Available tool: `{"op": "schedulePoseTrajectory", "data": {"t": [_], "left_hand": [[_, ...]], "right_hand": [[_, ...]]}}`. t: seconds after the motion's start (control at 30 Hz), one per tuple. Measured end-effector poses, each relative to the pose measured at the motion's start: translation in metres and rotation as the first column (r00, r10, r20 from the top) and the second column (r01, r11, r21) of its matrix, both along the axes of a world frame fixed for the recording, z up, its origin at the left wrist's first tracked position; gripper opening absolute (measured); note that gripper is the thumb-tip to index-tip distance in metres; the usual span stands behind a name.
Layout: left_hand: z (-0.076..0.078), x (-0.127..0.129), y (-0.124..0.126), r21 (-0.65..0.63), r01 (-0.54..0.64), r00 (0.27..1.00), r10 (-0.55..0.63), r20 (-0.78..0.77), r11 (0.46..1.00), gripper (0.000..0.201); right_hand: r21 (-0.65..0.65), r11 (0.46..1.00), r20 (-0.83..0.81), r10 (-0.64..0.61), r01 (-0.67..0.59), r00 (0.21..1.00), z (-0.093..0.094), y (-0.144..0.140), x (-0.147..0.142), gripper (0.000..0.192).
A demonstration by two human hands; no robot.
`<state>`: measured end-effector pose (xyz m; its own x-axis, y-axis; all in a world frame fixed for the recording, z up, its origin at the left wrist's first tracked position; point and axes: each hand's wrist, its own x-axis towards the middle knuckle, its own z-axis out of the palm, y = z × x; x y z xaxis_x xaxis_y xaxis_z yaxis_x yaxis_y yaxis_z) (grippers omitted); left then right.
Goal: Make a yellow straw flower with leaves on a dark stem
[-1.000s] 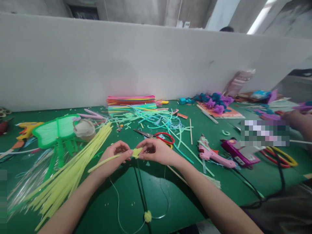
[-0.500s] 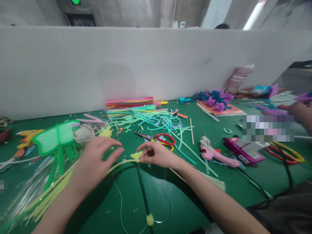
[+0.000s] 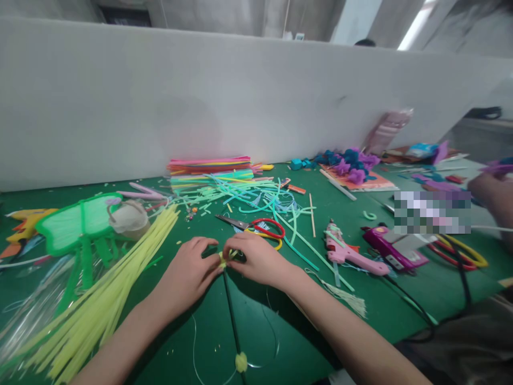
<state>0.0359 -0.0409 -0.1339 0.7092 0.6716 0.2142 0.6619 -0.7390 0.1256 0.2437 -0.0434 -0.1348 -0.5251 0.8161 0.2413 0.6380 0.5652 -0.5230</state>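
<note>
Yellow fuzzy bud (image 3: 224, 258) atop a dark stem (image 3: 232, 315) is pinched between left hand (image 3: 188, 272) and right hand (image 3: 256, 260).

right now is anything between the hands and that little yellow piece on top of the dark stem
Nothing visible is in the way. The left hand and right hand both already pinch the yellow piece at the top of the dark stem, fingertips on it.
</note>
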Motion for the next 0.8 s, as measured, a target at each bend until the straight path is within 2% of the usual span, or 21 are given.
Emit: {"op": "schedulePoseTrajectory", "data": {"t": [0.13,0.27,0.37,0.6,0.8], "left_hand": [[0.001,0.0,0.001,-0.085,0.005,1.0,-0.004,0.011,0.996,0.026],[-0.001,0.0,0.003,-0.15,0.02,0.999,-0.012,0.049,0.989,0.024],[-0.004,0.001,0.003,-0.172,0.013,0.998,-0.002,0.062,0.985,0.024],[-0.005,0.003,0.002,-0.191,0.028,0.993,-0.006,0.118,0.981,0.019],[-0.002,0.002,0.003,-0.221,0.046,0.989,-0.013,0.147,0.974,0.018]], "right_hand": [[0.154,0.988,0.141,-0.021,-0.001,0.99,0.001,-0.001,-0.002,0.006],[0.239,0.969,0.207,0.019,-0.069,0.978,-0.004,-0.002,-0.004,0.011],[0.253,0.963,0.203,0.039,-0.091,0.978,-0.008,-0.001,-0.004,0.011],[0.191,0.975,0.189,0.077,-0.113,0.979,-0.008,0.002,-0.003,0.008],[0.315,0.942,0.199,0.049,-0.112,0.979,-0.009,0.003,-0.003,0.009]]}}
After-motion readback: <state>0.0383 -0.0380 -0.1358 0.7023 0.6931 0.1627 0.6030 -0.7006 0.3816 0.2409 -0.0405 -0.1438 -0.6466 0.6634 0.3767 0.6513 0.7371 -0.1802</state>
